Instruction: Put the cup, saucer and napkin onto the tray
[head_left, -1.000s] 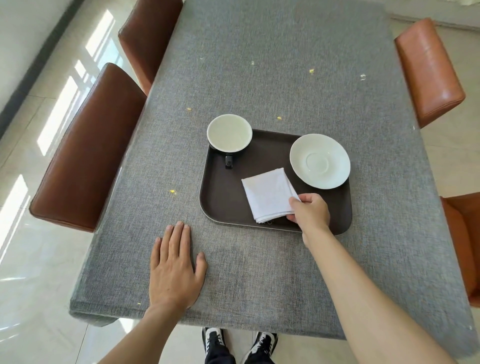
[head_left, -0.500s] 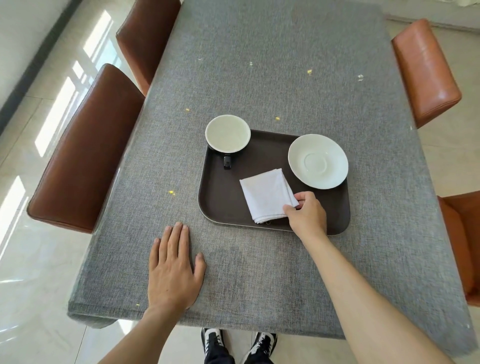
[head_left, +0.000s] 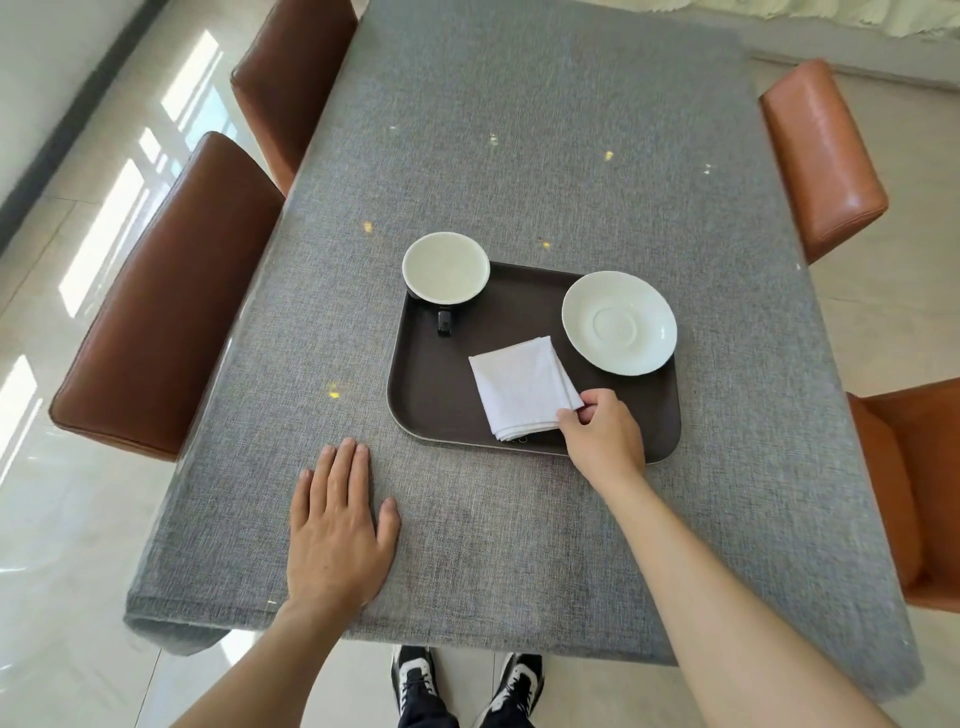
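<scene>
A dark brown tray (head_left: 441, 395) lies on the grey tablecloth. In its far left corner stands a black cup (head_left: 445, 267) with a white inside, its handle pointing toward me. A white saucer (head_left: 619, 322) rests at the tray's far right. A folded white napkin (head_left: 522, 387) lies flat in the tray's near middle. My right hand (head_left: 602, 431) pinches the napkin's near right corner between thumb and fingers. My left hand (head_left: 337, 525) lies flat, palm down, on the cloth in front of the tray's left side.
The table (head_left: 519, 156) is covered in grey cloth with small yellow specks. Brown leather chairs stand at the left (head_left: 166, 301) and far left (head_left: 291, 67), orange ones at the right (head_left: 821, 156) and near right (head_left: 909, 488). My shoes (head_left: 467, 691) show below the table edge.
My right hand has shifted slightly on the napkin's corner, its fingers now pinching the edge. The napkin, cup, saucer and my left hand stay where they were.
</scene>
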